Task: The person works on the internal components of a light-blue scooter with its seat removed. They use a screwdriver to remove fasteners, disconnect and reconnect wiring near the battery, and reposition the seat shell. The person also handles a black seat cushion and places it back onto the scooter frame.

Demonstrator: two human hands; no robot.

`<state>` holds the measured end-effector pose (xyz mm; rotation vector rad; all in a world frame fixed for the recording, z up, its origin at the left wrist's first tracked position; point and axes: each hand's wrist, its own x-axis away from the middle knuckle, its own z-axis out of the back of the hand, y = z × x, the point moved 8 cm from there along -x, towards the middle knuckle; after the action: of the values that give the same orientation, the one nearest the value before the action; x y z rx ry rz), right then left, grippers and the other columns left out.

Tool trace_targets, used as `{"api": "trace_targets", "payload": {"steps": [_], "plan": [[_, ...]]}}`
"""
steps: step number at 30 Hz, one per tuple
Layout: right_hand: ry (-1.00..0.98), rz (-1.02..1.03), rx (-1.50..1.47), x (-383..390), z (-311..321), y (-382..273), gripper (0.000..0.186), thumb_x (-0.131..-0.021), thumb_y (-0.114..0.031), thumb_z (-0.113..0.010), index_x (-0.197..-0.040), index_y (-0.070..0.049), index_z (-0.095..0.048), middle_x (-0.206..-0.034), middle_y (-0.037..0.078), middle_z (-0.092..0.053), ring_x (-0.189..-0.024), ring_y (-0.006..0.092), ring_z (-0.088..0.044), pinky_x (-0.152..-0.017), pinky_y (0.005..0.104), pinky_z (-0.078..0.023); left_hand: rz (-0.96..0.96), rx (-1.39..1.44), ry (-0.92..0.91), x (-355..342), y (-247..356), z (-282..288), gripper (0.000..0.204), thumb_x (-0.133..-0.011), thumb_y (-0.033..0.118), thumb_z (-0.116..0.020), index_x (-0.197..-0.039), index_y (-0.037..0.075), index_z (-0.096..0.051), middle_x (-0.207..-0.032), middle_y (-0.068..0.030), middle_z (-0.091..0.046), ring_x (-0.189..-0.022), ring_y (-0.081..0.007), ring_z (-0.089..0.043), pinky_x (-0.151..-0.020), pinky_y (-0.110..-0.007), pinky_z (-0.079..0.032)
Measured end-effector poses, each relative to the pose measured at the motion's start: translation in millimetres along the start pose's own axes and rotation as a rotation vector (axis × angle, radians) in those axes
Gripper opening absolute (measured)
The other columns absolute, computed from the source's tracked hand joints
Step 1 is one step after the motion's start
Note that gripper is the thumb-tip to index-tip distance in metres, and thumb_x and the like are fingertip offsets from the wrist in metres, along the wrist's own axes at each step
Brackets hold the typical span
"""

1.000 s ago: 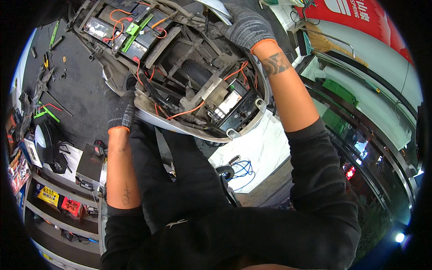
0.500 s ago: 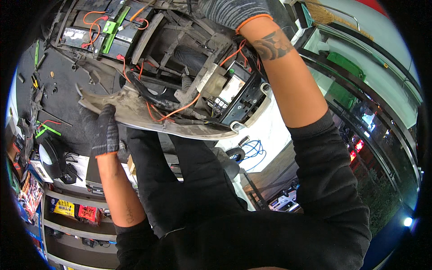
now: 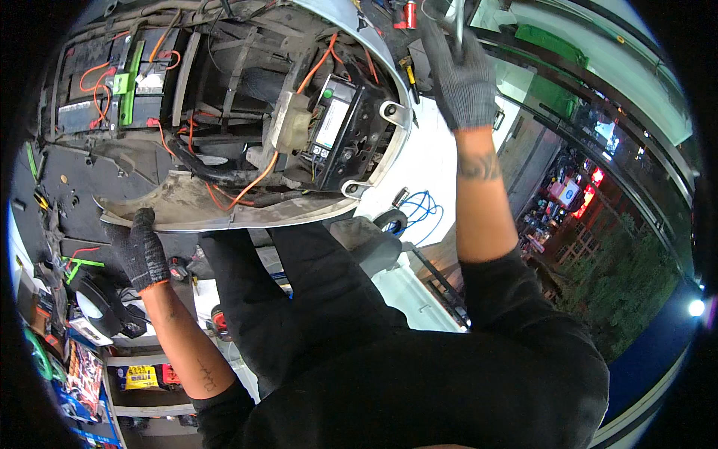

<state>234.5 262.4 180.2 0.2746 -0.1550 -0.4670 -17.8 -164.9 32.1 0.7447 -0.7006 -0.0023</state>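
My left hand [image 3: 140, 251], in a dark grey knit glove with an orange cuff, grips the lower left edge of a dusty, pale curved body panel [image 3: 161, 200]. That panel wraps round an open vehicle frame [image 3: 239, 90] with wires and batteries showing. My right hand [image 3: 462, 82], gloved the same way, is raised at the top right, apart from the panel. Its fingers are bent round a thin silvery piece [image 3: 458, 21], cut off by the picture's edge, whose kind I cannot make out. Nearest the right hand is the panel's right side.
A battery [image 3: 333, 112] sits in a black bracket [image 3: 359, 135] with orange cables. More batteries [image 3: 82, 116] lie under a green strap [image 3: 133, 82]. Blue cable [image 3: 422, 209] coils on a white surface. Loose tools [image 3: 41, 198] lie on the left floor. Shelves [image 3: 153, 410] stand lower left.
My right hand has left the vehicle's upper right side and moved right, a silvery piece now at its fingers. My left hand keeps its grip on the panel. The view has shifted.
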Motion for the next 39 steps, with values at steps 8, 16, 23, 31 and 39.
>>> {"api": "trace_targets", "payload": {"steps": [8, 16, 23, 31, 39], "plan": [[0.081, -0.984, -1.232, 140, -67, -15, 0.043, -0.102, -0.036, -0.059, -0.127, 0.0, -0.064, -0.081, 0.003, -0.064, -0.064, 0.0076, -0.054, -0.058, 0.0241, -0.046, 0.06, 0.044, -0.005, -13, -29, 2, 0.072, -0.08, 0.005, -0.071, -0.144, -0.005, -0.042, -0.137, -0.0171, -0.054, -0.12, -0.0265, -0.052, -0.108, -0.036, -0.038], [0.26, -1.8, -1.453, 289, -168, 38, 0.04, -0.102, -0.039, -0.057, -0.108, -0.001, -0.069, -0.065, -0.001, -0.046, -0.052, 0.0101, -0.045, -0.046, 0.0292, -0.039, -0.654, -0.602, 0.315, 9, 84, 21, 0.08, -0.084, 0.014, -0.076, -0.15, -0.003, -0.034, -0.153, -0.0199, -0.039, -0.136, -0.0332, -0.044, -0.117, -0.042, -0.033], [0.047, -1.886, -1.505, 337, -221, -41, 0.067, -0.089, -0.056, -0.064, -0.119, 0.004, -0.065, -0.089, 0.017, -0.07, -0.081, 0.0261, -0.066, -0.075, 0.0386, -0.053, -0.767, -0.401, -0.455, 81, 207, -102, 0.05, -0.098, 0.02, -0.065, -0.141, -0.002, -0.049, -0.144, -0.0158, -0.052, -0.135, -0.0267, -0.047, -0.113, -0.043, -0.037], [0.04, -1.615, -1.08, 282, -186, -17, 0.045, -0.096, -0.041, -0.057, -0.119, -0.004, -0.066, -0.087, 0.02, -0.07, -0.079, 0.0326, -0.069, -0.073, 0.0428, -0.055, -1.071, -0.539, -0.63, 159, 239, -249, 0.081, -0.095, 0.022, -0.069, -0.156, -0.002, -0.021, -0.158, -0.0247, -0.031, -0.145, -0.0326, -0.034, -0.119, -0.041, -0.027], [0.093, -1.559, -1.135, 267, -190, -15, 0.04, -0.095, -0.041, -0.053, -0.125, -0.016, -0.065, -0.09, 0.02, -0.071, -0.081, 0.0374, -0.069, -0.074, 0.0505, -0.055, -0.733, -0.413, -0.623, 160, 234, -269, 0.067, -0.101, 0.016, -0.058, -0.154, -0.005, -0.023, -0.152, -0.0234, -0.038, -0.139, -0.0311, -0.041, -0.117, -0.04, -0.03]]}}
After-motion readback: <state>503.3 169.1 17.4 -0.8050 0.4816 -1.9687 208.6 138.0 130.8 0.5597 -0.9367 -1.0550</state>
